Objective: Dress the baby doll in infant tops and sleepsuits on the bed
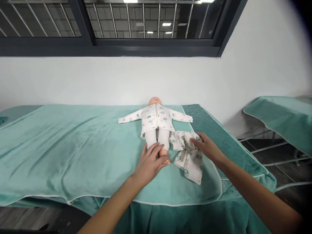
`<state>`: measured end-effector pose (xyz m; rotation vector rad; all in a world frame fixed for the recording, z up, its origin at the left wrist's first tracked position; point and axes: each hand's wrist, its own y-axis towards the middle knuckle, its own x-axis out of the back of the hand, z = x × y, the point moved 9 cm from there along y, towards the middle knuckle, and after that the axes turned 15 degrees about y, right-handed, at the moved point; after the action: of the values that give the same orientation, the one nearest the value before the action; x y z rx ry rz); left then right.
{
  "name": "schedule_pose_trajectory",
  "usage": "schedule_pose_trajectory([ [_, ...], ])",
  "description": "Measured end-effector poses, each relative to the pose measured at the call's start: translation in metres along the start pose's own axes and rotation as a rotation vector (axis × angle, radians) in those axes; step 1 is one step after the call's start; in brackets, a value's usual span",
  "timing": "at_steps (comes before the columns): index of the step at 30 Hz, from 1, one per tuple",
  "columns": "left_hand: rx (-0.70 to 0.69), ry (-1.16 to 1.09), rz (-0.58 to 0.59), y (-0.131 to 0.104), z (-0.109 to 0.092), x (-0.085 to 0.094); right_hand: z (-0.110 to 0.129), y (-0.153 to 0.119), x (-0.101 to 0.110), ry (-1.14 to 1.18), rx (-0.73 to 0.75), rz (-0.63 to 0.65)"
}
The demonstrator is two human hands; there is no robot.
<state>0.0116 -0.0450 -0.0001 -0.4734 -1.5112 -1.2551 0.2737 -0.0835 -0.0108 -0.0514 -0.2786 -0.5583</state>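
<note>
A baby doll [155, 101] lies on its back on the green blanket, its head toward the wall. It wears a white patterned jacket [151, 119] with both sleeves spread out, and white leggings [163, 138]. My left hand [151, 162] rests over the doll's lower legs and feet, fingers apart; one bare foot shows beside it. To the right of the legs lies a crumpled white patterned garment [193, 164]. My right hand [207, 146] pinches the upper right edge of that garment between thumb and fingers.
The light green blanket [102, 156] covers a bed with a darker green quilted cover [214, 133]. Behind it are a white wall and a dark-framed window [156, 51]. At the right stand metal bars [280, 149] and another green-covered surface [282, 113].
</note>
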Motion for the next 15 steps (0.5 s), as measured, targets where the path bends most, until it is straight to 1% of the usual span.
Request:
schedule_pose_trajectory([
  [2, -0.005, 0.005, -0.006, 0.004, 0.005, 0.0, 0.0, 0.002, 0.007, -0.182, 0.146, -0.09],
  [3, -0.005, 0.007, -0.006, 0.006, 0.007, -0.001, 0.006, -0.003, 0.007, -0.237, 0.237, -0.114],
  [4, -0.002, 0.007, -0.006, 0.008, 0.009, -0.002, 0.014, -0.011, 0.004, -0.282, 0.341, -0.128],
  [6, 0.009, 0.007, -0.004, 0.011, 0.011, -0.004, 0.037, -0.034, -0.007, -0.37, 0.542, -0.109],
  [8, 0.014, 0.005, -0.002, 0.011, 0.01, -0.006, 0.057, -0.057, -0.025, -0.453, 0.681, -0.027],
  [10, 0.014, 0.003, -0.009, 0.01, 0.006, -0.006, 0.069, -0.072, -0.043, -0.522, 0.749, 0.083],
  [12, 0.023, -0.008, -0.019, 0.007, 0.002, -0.004, 0.074, -0.078, -0.058, -0.596, 0.785, 0.181],
  [15, 0.036, -0.063, -0.009, 0.002, -0.001, -0.001, 0.072, -0.072, -0.076, -0.765, 0.841, 0.293],
])
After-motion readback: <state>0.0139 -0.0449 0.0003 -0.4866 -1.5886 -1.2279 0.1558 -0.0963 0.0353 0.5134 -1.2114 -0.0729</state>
